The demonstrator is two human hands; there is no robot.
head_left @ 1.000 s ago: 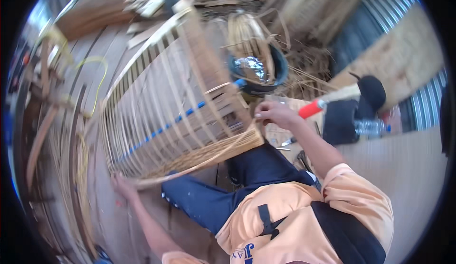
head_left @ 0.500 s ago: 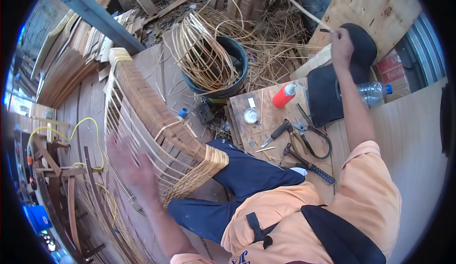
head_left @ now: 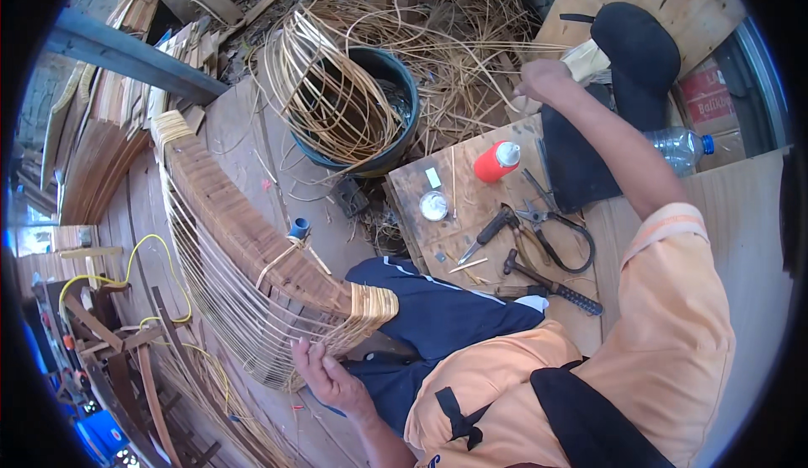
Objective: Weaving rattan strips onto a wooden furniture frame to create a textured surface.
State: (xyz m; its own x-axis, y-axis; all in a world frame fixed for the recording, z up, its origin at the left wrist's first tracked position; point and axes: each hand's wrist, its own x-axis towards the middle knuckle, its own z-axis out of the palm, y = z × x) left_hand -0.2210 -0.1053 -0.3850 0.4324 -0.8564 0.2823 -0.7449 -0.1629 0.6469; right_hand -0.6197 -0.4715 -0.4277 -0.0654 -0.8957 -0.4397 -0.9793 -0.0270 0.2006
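Observation:
A wooden frame (head_left: 236, 215) with pale rattan strands (head_left: 219, 274) strung along it and woven wrapping at its ends leans by my knee. My left hand (head_left: 328, 375) is at the strands' lower end, fingers apart and slightly curled. My right hand (head_left: 539, 82) is reached out above the plywood board, closed on a thin rattan strip (head_left: 518, 98). Below it on the board (head_left: 412, 190) are a red bottle (head_left: 492, 163), a round white tub (head_left: 433, 206), a knife (head_left: 480, 241), pliers (head_left: 530, 245) and a hammer (head_left: 539, 287).
A dark bucket (head_left: 387, 148) holds coiled rattan (head_left: 328, 89). Stacked wooden strips (head_left: 109, 148), a blue post (head_left: 143, 55) and a yellow cord (head_left: 156, 239) lie left. A black padded object (head_left: 635, 64) and a plastic water bottle (head_left: 673, 148) are at the right.
The frame has swung upright to the left, out of my right hand. My right hand rose with a long strip, then moved left and lower. My left hand shifted right along the strands.

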